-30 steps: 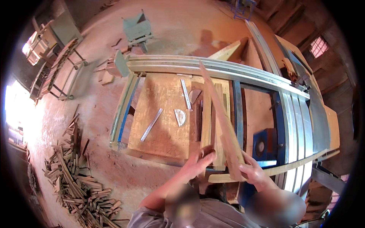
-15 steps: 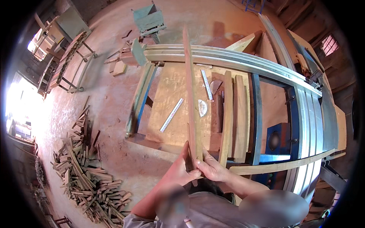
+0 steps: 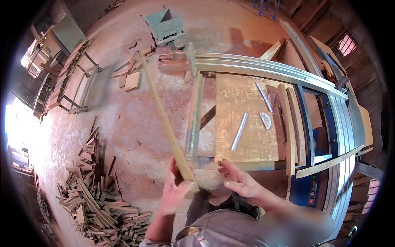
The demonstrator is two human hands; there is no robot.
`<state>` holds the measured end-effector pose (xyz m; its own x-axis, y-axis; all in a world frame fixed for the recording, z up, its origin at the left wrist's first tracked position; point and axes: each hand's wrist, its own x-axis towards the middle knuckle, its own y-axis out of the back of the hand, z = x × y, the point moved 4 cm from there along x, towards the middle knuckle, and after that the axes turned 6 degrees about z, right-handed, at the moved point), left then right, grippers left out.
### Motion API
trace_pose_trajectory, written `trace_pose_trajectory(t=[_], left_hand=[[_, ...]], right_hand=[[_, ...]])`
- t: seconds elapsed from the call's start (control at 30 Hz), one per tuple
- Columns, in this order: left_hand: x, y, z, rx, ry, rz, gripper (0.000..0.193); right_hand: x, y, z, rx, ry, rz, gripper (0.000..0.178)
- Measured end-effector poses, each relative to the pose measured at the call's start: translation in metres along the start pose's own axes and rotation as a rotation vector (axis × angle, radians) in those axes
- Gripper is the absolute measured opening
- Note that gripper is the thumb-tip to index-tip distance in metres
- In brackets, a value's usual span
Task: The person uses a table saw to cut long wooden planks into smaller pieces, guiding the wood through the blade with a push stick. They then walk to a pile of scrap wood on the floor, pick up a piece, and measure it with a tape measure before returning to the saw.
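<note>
A long narrow wooden strip (image 3: 161, 116) points away from me and to the left, past the left end of the saw table. My left hand (image 3: 173, 188) is closed round its near end. To the right, my right hand (image 3: 240, 179) is held apart from the strip with its fingers spread, near the front edge of a tan board (image 3: 230, 94). On that board lie a white ruler (image 3: 239, 131), a second ruler (image 3: 264, 97) and a pale protractor (image 3: 265, 120). Two wooden pieces, including a straight bar (image 3: 287, 129), lie to the right of them.
A heap of wood offcuts (image 3: 96, 201) covers the floor at lower left. A metal rail (image 3: 263, 68) crosses behind the board. A curved wooden strip (image 3: 329, 162) lies across the right side. A green metal cart (image 3: 165, 26) stands at the back, and a wheeled rack (image 3: 74, 84) at far left.
The wooden strip has swung left, off the board and over the floor. My right hand has let go of it and opened; my left hand still grips it. The view has turned left.
</note>
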<state>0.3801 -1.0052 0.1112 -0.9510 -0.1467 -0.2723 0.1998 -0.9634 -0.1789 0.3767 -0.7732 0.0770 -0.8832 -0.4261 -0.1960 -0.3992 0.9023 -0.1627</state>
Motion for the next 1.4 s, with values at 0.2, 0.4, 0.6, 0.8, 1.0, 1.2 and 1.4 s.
trace_pose_trajectory(t=[0.2,0.4,0.6,0.8,1.0,1.2,1.4], left_hand=[[0.017,0.12,0.013,-0.188,0.031,0.064,0.058],[0.042,0.204,0.016,-0.081,0.069,0.081,0.057],[0.127,0.317,0.009,-0.153,0.213,-0.026,0.087],[0.202,0.436,0.021,0.0,0.349,-0.051,0.088],[0.334,0.452,0.076,0.066,0.379,-0.079,0.062],[0.497,0.432,0.102,-0.002,0.554,-0.194,0.058],[0.698,0.422,0.175,0.204,0.415,-0.182,0.074]], right_hand=[[0.034,-0.084,0.016,-0.035,-0.084,-0.071,0.068],[0.123,-0.179,0.005,-0.242,-0.043,-0.114,0.064],[0.235,-0.258,0.058,-0.178,-0.087,0.047,0.062],[0.32,-0.337,0.073,-0.228,-0.367,0.148,0.062],[0.416,-0.339,0.062,-0.234,-0.28,0.238,0.061],[0.569,-0.305,0.07,-0.162,-0.176,0.405,0.055],[0.777,-0.248,0.021,-0.123,-0.185,0.433,0.04]])
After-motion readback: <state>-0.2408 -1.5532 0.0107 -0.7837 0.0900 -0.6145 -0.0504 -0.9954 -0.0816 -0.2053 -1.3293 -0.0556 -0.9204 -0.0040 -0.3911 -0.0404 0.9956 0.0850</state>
